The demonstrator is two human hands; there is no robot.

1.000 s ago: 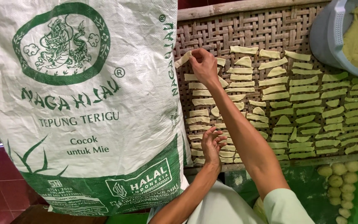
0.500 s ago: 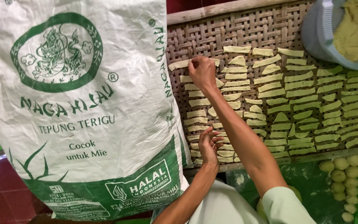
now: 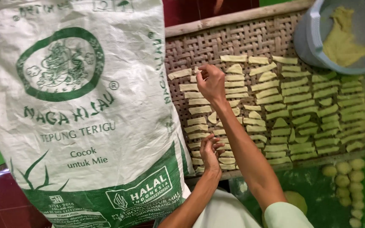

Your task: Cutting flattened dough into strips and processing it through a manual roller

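White and green sack (image 3: 77,118), grey bucket of dough (image 3: 339,38), dough balls (image 3: 347,177)

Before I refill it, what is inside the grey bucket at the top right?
Inside the grey bucket sits a lump of pale yellow dough against its wall. The picture's edge cuts off the bucket's right side, and the dough hides the bottom beneath it.

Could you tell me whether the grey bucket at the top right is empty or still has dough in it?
Not empty: the grey bucket holds a lump of yellow dough lying against its inner wall. How deep it goes, I cannot tell.
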